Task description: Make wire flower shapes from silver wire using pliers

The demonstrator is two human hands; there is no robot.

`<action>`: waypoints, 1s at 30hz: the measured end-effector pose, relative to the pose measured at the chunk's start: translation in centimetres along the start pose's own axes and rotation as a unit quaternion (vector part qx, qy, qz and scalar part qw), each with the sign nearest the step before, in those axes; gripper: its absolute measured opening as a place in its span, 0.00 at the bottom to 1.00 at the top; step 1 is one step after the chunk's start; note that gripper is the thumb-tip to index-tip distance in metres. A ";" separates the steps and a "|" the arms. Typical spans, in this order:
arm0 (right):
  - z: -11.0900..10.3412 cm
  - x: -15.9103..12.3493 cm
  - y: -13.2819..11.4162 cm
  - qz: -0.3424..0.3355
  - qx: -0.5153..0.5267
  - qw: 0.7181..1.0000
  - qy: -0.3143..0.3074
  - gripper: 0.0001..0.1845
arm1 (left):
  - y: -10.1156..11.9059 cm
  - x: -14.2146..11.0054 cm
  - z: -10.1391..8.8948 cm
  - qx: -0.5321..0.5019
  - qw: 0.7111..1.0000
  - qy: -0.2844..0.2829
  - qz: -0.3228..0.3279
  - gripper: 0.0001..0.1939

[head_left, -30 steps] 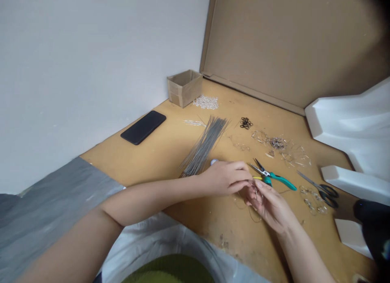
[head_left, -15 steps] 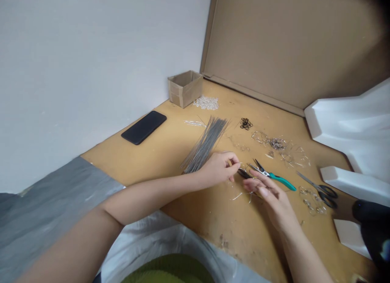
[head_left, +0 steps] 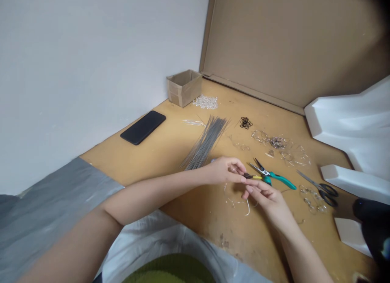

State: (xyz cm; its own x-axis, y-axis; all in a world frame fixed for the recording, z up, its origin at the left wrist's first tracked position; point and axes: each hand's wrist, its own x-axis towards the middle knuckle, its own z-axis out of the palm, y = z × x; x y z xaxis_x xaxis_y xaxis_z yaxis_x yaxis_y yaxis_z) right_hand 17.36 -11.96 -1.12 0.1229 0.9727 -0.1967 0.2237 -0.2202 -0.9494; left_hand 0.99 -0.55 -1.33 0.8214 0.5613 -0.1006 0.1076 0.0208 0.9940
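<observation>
My left hand (head_left: 227, 171) and my right hand (head_left: 269, 197) meet at the fingertips over the table, both closed in a pinch. A thin curved silvery wire (head_left: 248, 207) hangs below the fingers, and its upper part is hidden by them. Just beyond my right hand lie open long-nose pliers with green handles (head_left: 282, 180). A tool with a yellow part (head_left: 256, 177) is partly covered by my fingers. Behind my left forearm spreads a bundle of straight grey wires (head_left: 207, 142).
Scissors (head_left: 323, 189) and clear beaded loops (head_left: 312, 201) lie on the right. Farther back are tangled wire pieces (head_left: 277, 142), black rings (head_left: 245, 122), clear beads (head_left: 206, 101) and a cardboard box (head_left: 185, 89). A black phone (head_left: 143, 127) lies left; white foam (head_left: 341, 116) borders the right.
My hands came apart, my left moving left with a thin piece, and now they meet again at the fingertips. The hanging wire has shifted below them. Tools on the table stay put.
</observation>
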 end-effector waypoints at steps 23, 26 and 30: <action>0.7 -0.9 -0.3 -0.058 -0.071 0.994 0.060 0.13 | 0.4 0.0 0.5 -0.205 0.974 -0.065 -0.073 0.14; 0.6 -1.0 -0.2 -0.071 -0.093 0.990 0.076 0.12 | 0.6 0.0 0.4 -0.147 0.985 -0.054 -0.070 0.13; 0.5 -1.2 -0.3 -0.097 -0.134 0.982 0.094 0.12 | 1.0 -0.2 0.3 -0.149 0.986 -0.059 -0.053 0.11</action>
State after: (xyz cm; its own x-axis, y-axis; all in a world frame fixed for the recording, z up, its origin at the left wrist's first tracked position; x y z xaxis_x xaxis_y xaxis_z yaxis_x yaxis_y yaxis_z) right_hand 16.64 -12.98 -0.71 0.2245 0.9730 0.0539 0.5038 -0.0685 -0.8611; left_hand 1.14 -0.86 -0.32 0.8759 0.4432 -0.1908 0.0406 0.3264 0.9444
